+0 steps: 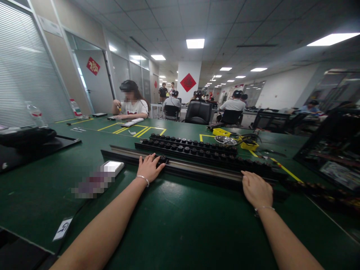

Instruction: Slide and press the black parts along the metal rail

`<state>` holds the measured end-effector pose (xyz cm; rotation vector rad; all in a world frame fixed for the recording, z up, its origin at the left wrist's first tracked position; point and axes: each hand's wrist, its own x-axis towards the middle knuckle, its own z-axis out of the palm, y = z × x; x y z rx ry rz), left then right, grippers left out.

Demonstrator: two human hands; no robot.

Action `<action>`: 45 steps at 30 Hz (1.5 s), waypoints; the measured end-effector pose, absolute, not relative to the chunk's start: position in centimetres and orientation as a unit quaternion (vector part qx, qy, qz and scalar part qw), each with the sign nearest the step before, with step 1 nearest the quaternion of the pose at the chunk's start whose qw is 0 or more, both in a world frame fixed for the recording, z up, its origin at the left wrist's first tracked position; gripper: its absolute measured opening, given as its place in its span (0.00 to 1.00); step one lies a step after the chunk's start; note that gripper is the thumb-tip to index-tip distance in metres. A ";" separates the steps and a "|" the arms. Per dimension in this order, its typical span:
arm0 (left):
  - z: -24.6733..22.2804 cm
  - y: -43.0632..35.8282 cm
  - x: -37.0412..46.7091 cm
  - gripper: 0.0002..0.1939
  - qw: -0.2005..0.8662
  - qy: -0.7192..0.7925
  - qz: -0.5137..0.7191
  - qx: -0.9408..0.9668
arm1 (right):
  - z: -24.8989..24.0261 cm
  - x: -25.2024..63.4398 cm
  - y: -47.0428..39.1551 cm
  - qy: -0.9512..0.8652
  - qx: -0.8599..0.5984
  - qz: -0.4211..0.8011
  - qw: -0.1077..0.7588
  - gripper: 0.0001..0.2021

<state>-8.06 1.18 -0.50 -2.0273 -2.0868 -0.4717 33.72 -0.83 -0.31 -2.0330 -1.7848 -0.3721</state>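
A long black rail with a metallic strip along its channel lies across the green table in front of me. My left hand rests on its left part, fingers spread, beside a small black block sitting in the channel. Farther right, my right hand is closed over the rail's near edge; its fingertips are partly hidden. Just behind lie more black rails carrying rows of small black round parts.
A phone-like device lies left of my left arm, near a white tag. Yellow bins, a metal dish and cables stand at the back right. A dark rack is at the right. A person works across the table.
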 end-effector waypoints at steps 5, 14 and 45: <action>-0.7 1.2 -7.9 0.31 0.104 -0.700 -0.163 -0.688 | -0.4 33.7 -0.8 -0.636 -0.731 -0.135 0.209 0.25; -0.7 1.3 -7.9 0.31 0.105 -0.700 -0.164 -0.687 | -0.5 33.9 -0.6 -0.639 -0.730 -0.138 0.200 0.25; -0.7 1.1 -7.1 0.31 0.097 -0.704 -0.162 -0.685 | -0.2 33.6 -0.9 -0.637 -0.730 -0.137 0.206 0.25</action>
